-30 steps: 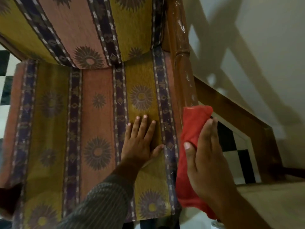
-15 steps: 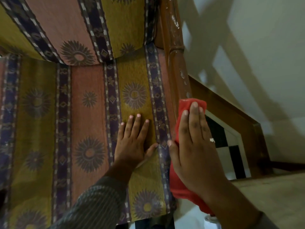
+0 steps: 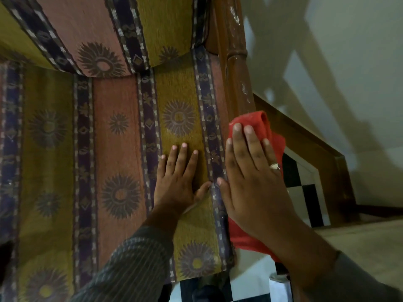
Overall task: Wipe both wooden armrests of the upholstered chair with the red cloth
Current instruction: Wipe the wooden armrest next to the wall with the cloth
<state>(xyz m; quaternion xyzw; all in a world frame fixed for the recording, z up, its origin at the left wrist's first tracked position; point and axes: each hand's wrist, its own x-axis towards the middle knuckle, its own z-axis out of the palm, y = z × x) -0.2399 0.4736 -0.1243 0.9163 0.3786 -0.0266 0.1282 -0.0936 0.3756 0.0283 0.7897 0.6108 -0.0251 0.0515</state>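
Observation:
The chair's right wooden armrest (image 3: 236,68) runs from the top down the right side of the striped seat cushion (image 3: 109,149). A red cloth (image 3: 255,119) is draped over the armrest's near half. My right hand (image 3: 253,177) lies flat on top of the cloth, fingers spread, pressing it onto the wood; a ring shows on one finger. My left hand (image 3: 178,179) rests flat and spread on the seat beside the armrest, holding nothing. White specks mark the bare wood above the cloth. The left armrest is out of view.
A pale wall (image 3: 338,73) with a dark wooden skirting board (image 3: 316,153) stands right of the chair. A black-and-white checkered floor (image 3: 303,192) shows between chair and wall and below the seat's front edge. The padded backrest (image 3: 98,29) fills the top left.
My right hand has slid the red cloth forward along the armrest toward the backrest, and the fingers now lie flatter on it. My left hand stays planted on the seat.

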